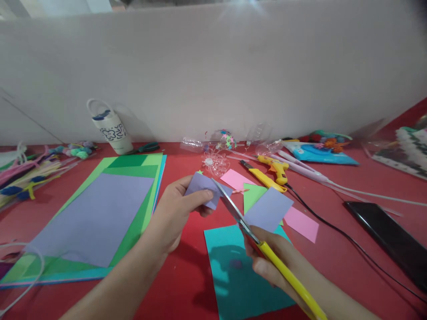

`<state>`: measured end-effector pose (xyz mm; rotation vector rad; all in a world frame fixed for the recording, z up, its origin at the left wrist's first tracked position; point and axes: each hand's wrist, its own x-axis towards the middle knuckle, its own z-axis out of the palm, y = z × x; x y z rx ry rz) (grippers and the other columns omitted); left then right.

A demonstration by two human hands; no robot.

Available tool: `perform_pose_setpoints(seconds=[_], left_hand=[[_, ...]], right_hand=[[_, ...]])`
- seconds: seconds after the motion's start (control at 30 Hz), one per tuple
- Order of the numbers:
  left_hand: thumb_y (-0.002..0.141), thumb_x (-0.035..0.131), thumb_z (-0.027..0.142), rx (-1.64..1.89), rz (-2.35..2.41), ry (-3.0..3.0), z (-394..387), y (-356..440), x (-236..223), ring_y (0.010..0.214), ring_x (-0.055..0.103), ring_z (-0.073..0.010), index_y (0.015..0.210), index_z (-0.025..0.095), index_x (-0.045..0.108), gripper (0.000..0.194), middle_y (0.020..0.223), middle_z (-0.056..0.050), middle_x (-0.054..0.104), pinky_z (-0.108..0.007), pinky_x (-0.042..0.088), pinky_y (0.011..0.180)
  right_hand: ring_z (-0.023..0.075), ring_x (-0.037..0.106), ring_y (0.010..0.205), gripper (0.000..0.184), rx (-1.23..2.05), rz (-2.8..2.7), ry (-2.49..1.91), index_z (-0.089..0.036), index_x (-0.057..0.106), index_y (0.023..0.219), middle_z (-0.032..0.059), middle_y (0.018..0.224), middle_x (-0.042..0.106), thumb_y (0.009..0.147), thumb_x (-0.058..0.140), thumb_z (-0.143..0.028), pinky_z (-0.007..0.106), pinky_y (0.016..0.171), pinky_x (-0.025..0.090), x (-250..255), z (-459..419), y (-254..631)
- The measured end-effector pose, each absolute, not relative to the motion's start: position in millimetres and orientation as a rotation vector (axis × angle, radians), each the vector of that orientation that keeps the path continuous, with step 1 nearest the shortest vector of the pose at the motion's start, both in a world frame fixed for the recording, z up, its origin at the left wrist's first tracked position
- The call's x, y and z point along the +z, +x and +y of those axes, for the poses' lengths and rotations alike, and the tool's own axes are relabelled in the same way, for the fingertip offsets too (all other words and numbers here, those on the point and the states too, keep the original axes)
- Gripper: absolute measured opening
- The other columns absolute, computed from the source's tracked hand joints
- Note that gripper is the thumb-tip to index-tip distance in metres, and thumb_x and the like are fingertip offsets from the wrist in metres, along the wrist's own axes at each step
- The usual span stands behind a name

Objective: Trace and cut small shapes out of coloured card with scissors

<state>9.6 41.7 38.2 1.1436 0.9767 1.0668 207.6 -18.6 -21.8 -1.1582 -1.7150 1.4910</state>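
My left hand [182, 200] pinches a small piece of purple paper [200, 183] between thumb and fingers, held above the table. My right hand [270, 253] is closed on a pair of scissors [242, 222] with yellow handles. The metal blades point up and left, their tips at the right part of the purple piece. Below my hands lies a teal sheet [247, 289], shaded by them. Right behind the scissors are a larger purple piece [269, 208], a green piece [252, 195] and pink pieces [302, 223].
Stacked coloured sheets [93, 218] lie on the left. Behind stand a white tumbler [115, 133] and a pale wall. A yellow cutter [265, 178], a yellow glue gun [275, 168], its black cord, a blue packet [320, 154] and a black phone [387, 238] are on the right.
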Motion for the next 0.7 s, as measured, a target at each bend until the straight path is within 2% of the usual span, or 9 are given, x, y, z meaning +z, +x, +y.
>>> perform_pose_setpoints(seconds=[0.2,0.37,0.53,0.7], left_hand=[[0.069,0.066,0.015,0.987,0.972,1.088,42,9,39,0.052,0.055,-0.0095,0.072,0.016,0.065,0.003,0.057,0.001,0.064,-0.020,0.043,0.052],[0.073,0.066,0.018,1.021,0.933,1.031,38,15,36,0.052,0.058,-0.0085,0.069,0.017,0.064,0.004,0.058,0.002,0.065,-0.018,0.044,0.052],[0.073,0.066,0.017,1.057,0.852,0.934,33,18,35,0.051,0.059,-0.0079,0.069,0.016,0.064,0.004,0.058,0.002,0.065,-0.018,0.046,0.052],[0.073,0.066,0.016,0.998,0.881,0.992,35,13,38,0.047,0.056,-0.0068,0.068,0.016,0.062,0.006,0.055,0.003,0.063,-0.016,0.043,0.047]], right_hand=[[0.0092,0.030,0.049,0.056,1.512,-1.724,-1.156,-0.021,0.043,0.076,-0.0052,0.062,0.036,0.073,0.046,-0.077,0.021,0.041,0.028,-22,-16,212],[0.0119,0.039,0.053,0.053,1.493,-1.707,-1.130,-0.021,0.049,0.077,-0.0028,0.062,0.044,0.074,0.050,-0.073,0.024,0.046,0.036,-24,-15,215],[0.0103,0.038,0.051,0.057,1.554,-1.704,-1.083,-0.020,0.048,0.083,-0.0021,0.067,0.046,0.072,0.050,-0.076,0.022,0.044,0.035,-25,-14,218],[0.0106,0.036,0.052,0.055,1.582,-1.730,-1.091,-0.020,0.048,0.082,-0.0024,0.067,0.044,0.073,0.051,-0.074,0.023,0.045,0.036,-21,-13,219]])
